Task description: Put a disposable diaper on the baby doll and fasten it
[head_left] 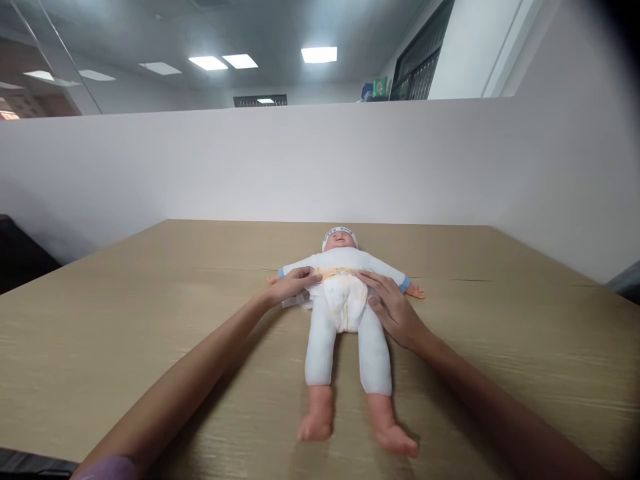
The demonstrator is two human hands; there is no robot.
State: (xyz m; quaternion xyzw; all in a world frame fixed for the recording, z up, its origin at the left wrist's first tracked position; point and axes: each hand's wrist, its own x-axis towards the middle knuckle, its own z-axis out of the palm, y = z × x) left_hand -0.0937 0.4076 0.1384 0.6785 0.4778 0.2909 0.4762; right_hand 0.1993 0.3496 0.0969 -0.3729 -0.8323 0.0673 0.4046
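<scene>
Diaper (346, 303): spread over the doll's belly and crotch.
Doll (321, 343): laid face-up on the table (125, 340), head pointed toward the white wall (300, 167).
Left hand (299, 283): rested on one waistband side; whether anything is pinched cannot be told.
Right hand (393, 303): placed against the opposite side, fingers outstretched.

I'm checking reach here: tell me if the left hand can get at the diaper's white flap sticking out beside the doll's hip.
Probably yes: the left hand is at the diaper, right next to the flap, and nothing visible covers the flap's outer end.
</scene>
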